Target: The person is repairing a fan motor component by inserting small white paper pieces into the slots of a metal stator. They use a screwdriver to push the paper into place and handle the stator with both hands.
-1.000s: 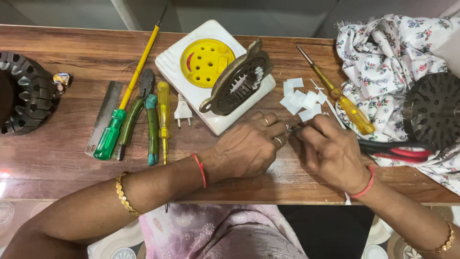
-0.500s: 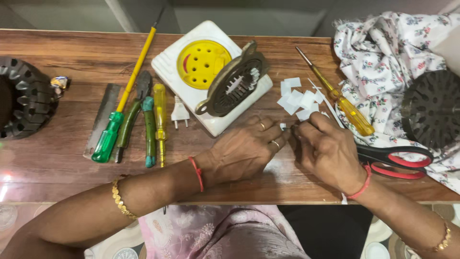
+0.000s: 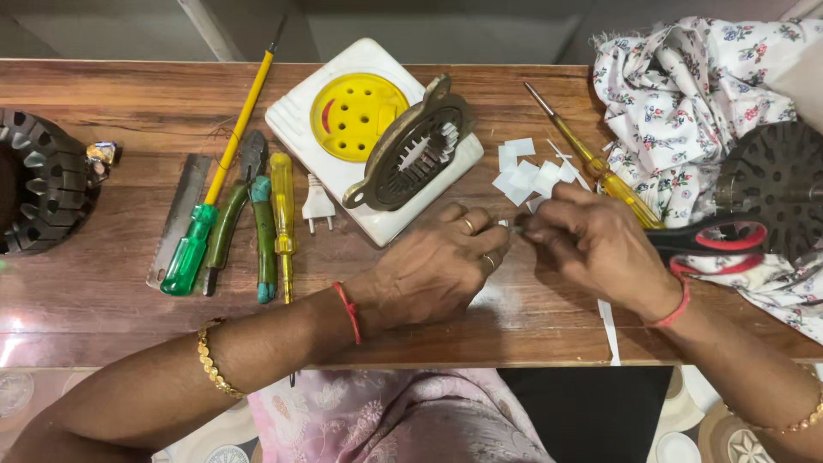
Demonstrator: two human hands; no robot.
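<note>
Hands pinching a small white paper piece over a wooden desk (image 3: 129,317).
Left hand (image 3: 433,270) and right hand (image 3: 591,244) both grip it; steady fingertip pressure suits best.

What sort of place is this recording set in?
Probably a small home or shop repair bench for electric fans or motors. On the wooden table lie screwdrivers and pliers, and slotted metal motor cores sit at either end. Both hands work on small white paper pieces.

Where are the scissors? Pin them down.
In the head view, the scissors lie at the right of the table, red handles on the floral cloth, just beyond the right hand and beside the dark round motor part.
</note>
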